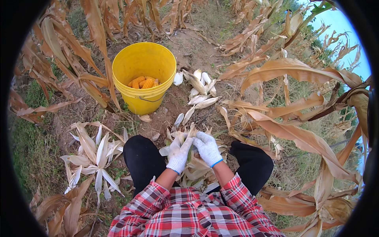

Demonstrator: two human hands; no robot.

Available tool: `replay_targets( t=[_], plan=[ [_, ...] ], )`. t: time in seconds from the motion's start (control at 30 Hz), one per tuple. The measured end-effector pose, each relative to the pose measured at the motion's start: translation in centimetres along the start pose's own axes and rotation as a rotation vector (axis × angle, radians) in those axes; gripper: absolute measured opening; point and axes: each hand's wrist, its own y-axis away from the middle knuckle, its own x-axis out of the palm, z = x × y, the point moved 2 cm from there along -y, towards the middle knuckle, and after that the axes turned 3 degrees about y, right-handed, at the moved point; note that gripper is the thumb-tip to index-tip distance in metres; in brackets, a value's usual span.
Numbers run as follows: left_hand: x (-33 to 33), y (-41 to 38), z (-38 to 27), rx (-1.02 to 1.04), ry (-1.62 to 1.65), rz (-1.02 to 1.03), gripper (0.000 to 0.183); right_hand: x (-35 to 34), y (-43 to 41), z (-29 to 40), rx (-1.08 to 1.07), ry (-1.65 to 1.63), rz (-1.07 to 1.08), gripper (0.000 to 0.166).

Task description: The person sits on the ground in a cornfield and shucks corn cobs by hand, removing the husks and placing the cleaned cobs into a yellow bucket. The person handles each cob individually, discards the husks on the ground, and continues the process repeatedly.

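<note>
My left hand (179, 150) and my right hand (208, 148), both in white knit gloves, meet between my knees. Their fingers close on a dry, pale corn husk (192, 130), whose tip sticks up between them. Whether an ear is inside cannot be seen, since the gloves cover most of it. Loose husks (197, 170) lie beneath my wrists. Beyond my left hand stands a yellow plastic bucket (142, 102) with a wire handle, upright on the soil. Several bare orange ears of corn (144, 82) rest at its bottom.
Unshucked corn ears (201, 84) form a small pile right of the bucket. Stripped husks (99, 157) are heaped beside my left knee (145, 157). Dry corn stalks and leaves (296, 74) arch in from the right, close to my right knee (251, 163); others (94, 44) stand at far left.
</note>
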Motion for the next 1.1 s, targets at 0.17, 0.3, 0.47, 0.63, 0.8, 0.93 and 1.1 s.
replay_targets(
  t=[0.17, 0.3, 0.47, 0.63, 0.8, 0.93, 1.1],
  plan=[
    [0.7, 0.3, -1.2, -0.091, 0.19, -0.051, 0.027, 1.2, 0.2, 1.1, 0.249, -0.593, 0.06, 0.016],
    [0.1, -0.7, -1.4, -0.099, 0.341, -0.19, 0.025, 1.5, -0.1, 1.1, 0.198, -0.779, -0.044, 0.014],
    [-1.6, -2.1, -3.6, -0.081, 0.422, -0.269, 0.03, 1.1, 0.7, 3.4, 0.103, -0.834, -0.032, 0.022],
    [-5.4, -4.2, -6.2, 0.008, 0.477, -0.425, 0.034, -2.0, 2.0, 3.5, 0.118, -0.516, 0.063, 0.01],
    [-6.9, -5.1, -6.9, 0.122, 0.443, -0.361, 0.035, -3.1, 2.2, 0.9, 0.071, 0.146, 0.151, 0.021],
    [-6.8, -4.1, -6.2, 0.165, 0.185, -0.285, 0.027, -3.0, 4.0, 7.5, -0.515, 0.802, -0.216, 0.04],
    [-5.7, -3.1, -6.1, 0.115, 0.233, -0.194, 0.025, 0.5, 3.0, 9.8, -0.562, 0.84, 0.034, 0.059]
  ],
)
